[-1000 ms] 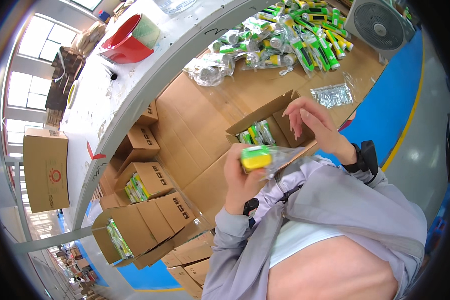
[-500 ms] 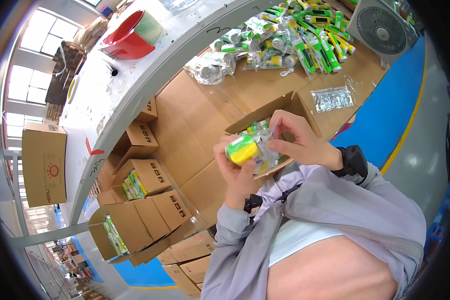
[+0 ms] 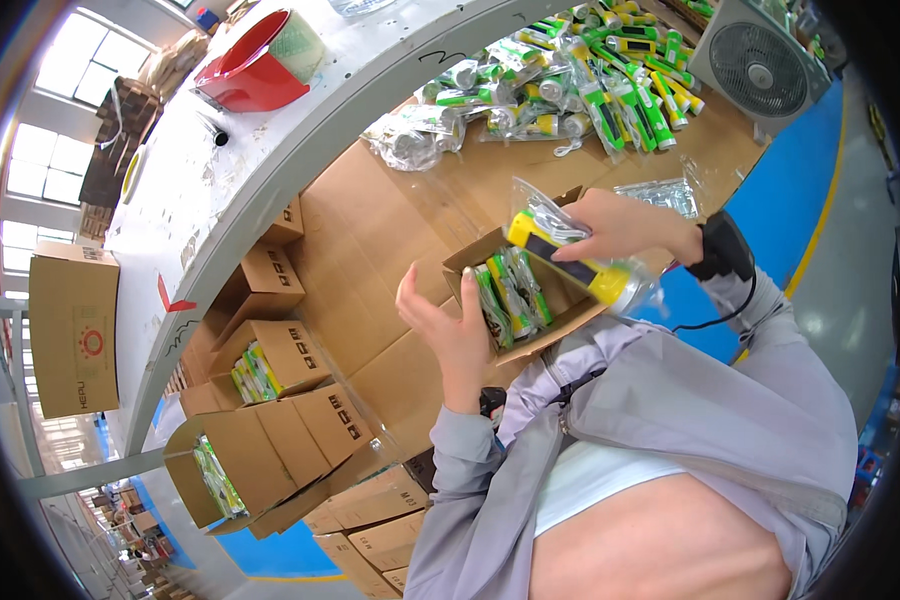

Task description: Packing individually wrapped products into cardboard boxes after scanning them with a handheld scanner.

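My right hand (image 3: 625, 232) grips a yellow flashlight (image 3: 602, 285) with a dark panel along its side, sealed in a clear plastic bag. It is tilted over the right part of an open cardboard box (image 3: 570, 325). Several green and yellow bagged flashlights (image 3: 515, 285) lie side by side in the left part of that box. My left hand (image 3: 452, 325) is at the box's left edge, empty, with thumb and fingers apart. Whether its fingertips touch the cardboard I cannot tell.
A heap of bagged flashlights (image 3: 610, 80) covers the far side of the cardboard-topped table (image 3: 370, 240), beside a grey fan (image 3: 760, 72). Flat clear bags (image 3: 660, 195) lie behind my right hand. Filled cartons (image 3: 270, 365) stand at left, under a white shelf (image 3: 185, 190) with a red container (image 3: 260, 70).
The bagged flashlight has gone from between both hands to my right hand alone, further right. My left hand has let go and opened, uncovering the flashlights in the box.
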A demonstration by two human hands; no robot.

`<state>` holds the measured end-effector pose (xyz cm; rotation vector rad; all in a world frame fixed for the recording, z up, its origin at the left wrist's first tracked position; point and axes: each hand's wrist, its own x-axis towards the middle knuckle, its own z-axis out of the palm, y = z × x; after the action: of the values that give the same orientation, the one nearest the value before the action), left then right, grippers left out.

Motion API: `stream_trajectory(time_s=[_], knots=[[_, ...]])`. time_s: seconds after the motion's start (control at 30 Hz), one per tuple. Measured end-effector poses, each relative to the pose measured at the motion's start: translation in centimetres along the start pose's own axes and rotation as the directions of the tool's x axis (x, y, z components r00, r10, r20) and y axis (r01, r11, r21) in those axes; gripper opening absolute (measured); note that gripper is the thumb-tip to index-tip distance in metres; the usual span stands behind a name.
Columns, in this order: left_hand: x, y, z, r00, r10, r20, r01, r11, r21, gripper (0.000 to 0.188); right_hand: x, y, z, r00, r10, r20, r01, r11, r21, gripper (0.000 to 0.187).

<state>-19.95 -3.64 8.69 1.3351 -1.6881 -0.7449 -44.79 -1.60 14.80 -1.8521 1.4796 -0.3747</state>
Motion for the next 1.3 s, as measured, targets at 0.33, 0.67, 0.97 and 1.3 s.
stream_trajectory(time_s=[0.33, 0.67, 0.97, 1.3], knots=[[-3.7, -7.1, 0.3, 0.879, -0.225, 0.419, 0.12, 0.957, 0.262, 0.058, 5.8, 6.4, 7.7, 0.904, 0.293, 0.312, -0.102, 0.855, -0.509, 0.034], [-3.5, -7.1, 0.4, 0.863, -0.269, 0.427, 0.149, 0.944, 0.295, 0.058, 8.2, 12.6, 17.0, 0.905, 0.425, -0.015, -0.37, 0.769, -0.521, 0.033], [-3.7, -7.3, 0.7, 0.859, -0.294, 0.418, 0.169, 0.935, 0.31, 0.057, 6.4, 11.1, 16.0, 0.769, 0.62, 0.155, -0.618, 0.783, -0.07, 0.034], [-3.5, -6.2, 1.1, 0.866, -0.294, 0.404, 0.145, 0.922, 0.36, 0.056, 6.6, 13.3, 18.5, 0.833, 0.517, 0.197, -0.442, 0.836, -0.324, 0.038]])
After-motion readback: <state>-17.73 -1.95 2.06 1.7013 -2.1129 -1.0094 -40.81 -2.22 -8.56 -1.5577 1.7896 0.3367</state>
